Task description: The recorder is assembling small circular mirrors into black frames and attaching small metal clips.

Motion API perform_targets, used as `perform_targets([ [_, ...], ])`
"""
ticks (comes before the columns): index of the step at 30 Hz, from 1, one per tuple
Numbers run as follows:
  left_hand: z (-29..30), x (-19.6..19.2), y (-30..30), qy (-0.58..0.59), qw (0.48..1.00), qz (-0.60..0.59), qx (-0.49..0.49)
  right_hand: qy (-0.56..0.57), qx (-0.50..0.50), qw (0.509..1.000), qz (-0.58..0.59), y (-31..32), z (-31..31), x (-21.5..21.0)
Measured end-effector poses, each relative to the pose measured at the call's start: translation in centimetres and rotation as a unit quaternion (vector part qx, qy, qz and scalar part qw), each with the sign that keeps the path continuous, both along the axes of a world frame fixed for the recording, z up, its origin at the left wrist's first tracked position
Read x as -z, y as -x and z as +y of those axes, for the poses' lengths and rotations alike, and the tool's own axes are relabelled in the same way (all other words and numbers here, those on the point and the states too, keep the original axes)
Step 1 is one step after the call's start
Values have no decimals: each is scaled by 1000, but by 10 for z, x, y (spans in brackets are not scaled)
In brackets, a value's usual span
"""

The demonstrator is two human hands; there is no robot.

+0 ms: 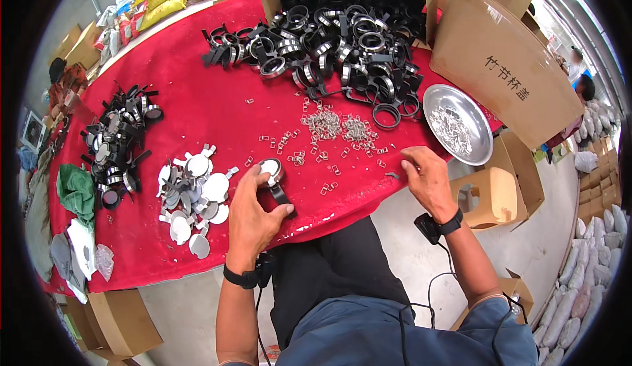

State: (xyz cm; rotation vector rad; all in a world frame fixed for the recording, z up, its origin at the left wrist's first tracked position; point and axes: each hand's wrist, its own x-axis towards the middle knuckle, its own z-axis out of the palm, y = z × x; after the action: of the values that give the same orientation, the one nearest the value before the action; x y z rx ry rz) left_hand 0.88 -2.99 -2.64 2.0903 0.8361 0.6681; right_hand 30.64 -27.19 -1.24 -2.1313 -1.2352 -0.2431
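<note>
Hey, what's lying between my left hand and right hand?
In the head view, small silvery rectangular metal clips and one small grey piece lie on red cloth.

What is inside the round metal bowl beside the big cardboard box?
The metal bowl holds a loose heap of small silvery pieces. Bare metal shows around them. The bottom beneath the heap is covered, so anything under the top pieces cannot be seen.

A red-covered table (178, 103) carries black ringed parts (289, 49), white discs (214, 187), small metal clips (326, 124) and green cloth (76, 188).
</note>
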Motion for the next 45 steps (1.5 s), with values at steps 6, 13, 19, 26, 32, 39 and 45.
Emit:
perform_targets([
  [6,3,7,0,13,1000,-11,2,-17,-29,999,-1,-18,46,-23],
  [13,4,10,0,-4,1000,-14,1,7,-99,990,-103,-64,169,0],
  [19,7,21,12,-12,1000,1,-19,166,-123,965,-164,-67,242,16],
  [26,-10,29,-9,-73,995,-60,-21,70,-95,979,-166,-108,232,20],
  [32,-22,31,-12,-68,994,-64,-48,51,-129,981,-134,-68,235,0],
  [39,-30,40,-20,-96,991,-56,-70,27,-262,964,-16,20,216,-21],
  [45,-22,47,-18,-152,985,-56,-55,121,-438,889,56,175,304,-49],
])
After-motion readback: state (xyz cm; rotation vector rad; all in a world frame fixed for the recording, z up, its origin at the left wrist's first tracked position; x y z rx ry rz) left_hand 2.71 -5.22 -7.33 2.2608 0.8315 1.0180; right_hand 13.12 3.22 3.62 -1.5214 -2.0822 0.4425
